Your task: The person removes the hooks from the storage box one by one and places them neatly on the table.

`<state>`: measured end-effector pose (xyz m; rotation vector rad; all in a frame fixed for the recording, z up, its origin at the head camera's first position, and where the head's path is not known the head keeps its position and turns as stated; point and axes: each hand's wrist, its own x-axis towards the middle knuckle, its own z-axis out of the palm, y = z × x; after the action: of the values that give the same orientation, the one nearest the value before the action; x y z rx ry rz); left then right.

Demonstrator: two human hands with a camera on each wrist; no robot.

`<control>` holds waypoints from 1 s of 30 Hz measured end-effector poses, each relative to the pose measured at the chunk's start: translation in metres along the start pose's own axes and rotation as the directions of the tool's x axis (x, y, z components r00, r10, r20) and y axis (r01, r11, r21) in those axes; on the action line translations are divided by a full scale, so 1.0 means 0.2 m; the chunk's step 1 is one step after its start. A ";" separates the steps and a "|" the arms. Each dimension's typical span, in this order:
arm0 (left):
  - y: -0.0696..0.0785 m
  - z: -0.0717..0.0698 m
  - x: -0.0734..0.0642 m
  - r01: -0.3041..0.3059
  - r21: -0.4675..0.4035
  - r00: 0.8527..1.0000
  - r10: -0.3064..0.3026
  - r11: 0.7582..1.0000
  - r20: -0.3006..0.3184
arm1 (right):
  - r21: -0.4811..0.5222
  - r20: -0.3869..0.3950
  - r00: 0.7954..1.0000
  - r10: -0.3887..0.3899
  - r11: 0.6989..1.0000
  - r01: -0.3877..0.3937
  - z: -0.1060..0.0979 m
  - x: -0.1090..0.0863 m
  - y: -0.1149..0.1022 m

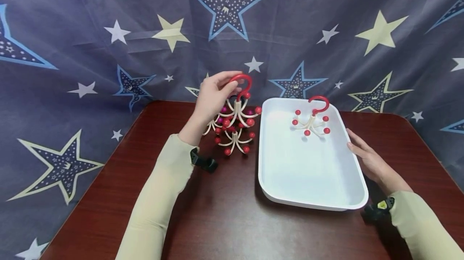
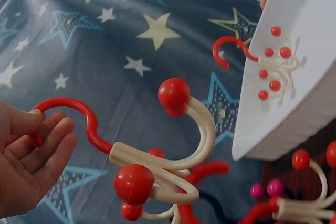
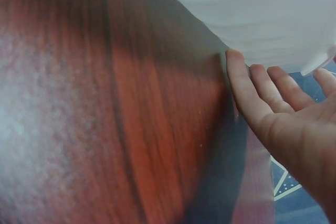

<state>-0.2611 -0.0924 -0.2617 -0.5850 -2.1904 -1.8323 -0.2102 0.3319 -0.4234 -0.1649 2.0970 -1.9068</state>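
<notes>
My left hand (image 1: 214,92) pinches the red hook of a multi-arm hanging rack (image 2: 157,166), whose cream arms end in red balls. The rack hangs from that hook, above other racks of the same kind (image 1: 235,141) on the table left of the white tray (image 1: 311,201). A similar rack (image 1: 311,123) lies in the tray's far part, its red hook near the far rim. My right hand (image 1: 369,163) touches the tray's right outer wall with its fingers extended; in the right wrist view the fingertips (image 3: 234,56) meet the white side.
Under everything is a dark red-brown wooden table (image 1: 224,215). A grey-blue cloth with stars (image 1: 166,2) hangs behind it. Magenta balls (image 2: 274,187) show among the racks on the left, partly hidden by the lifted rack.
</notes>
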 end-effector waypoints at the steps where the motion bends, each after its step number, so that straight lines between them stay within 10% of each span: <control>1: -0.01 -0.02 -0.01 -0.007 -0.001 1.000 0.007 1.000 -0.011 | 0.005 0.000 1.000 0.000 1.000 0.000 0.00 0.00 0.00; 9: -0.05 -0.21 -0.10 -0.049 -0.141 0.991 0.031 0.989 -0.128 | -0.001 -0.006 1.000 0.003 1.000 -0.004 0.01 0.00 0.00; 16: -0.09 -0.36 -0.18 -0.023 -0.053 0.986 0.014 0.998 -0.168 | 0.002 -0.002 1.000 -0.001 1.000 0.001 0.00 0.00 0.00; 30: -0.32 -0.44 -0.33 0.088 0.008 0.993 -0.087 0.996 -0.076 | -0.028 -0.004 1.000 0.011 1.000 -0.011 0.00 0.00 0.00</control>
<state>-0.2375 -0.1987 -0.3286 -0.4162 -2.2081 -1.8514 -0.2097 0.3318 -0.4226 -0.1551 2.1237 -1.8737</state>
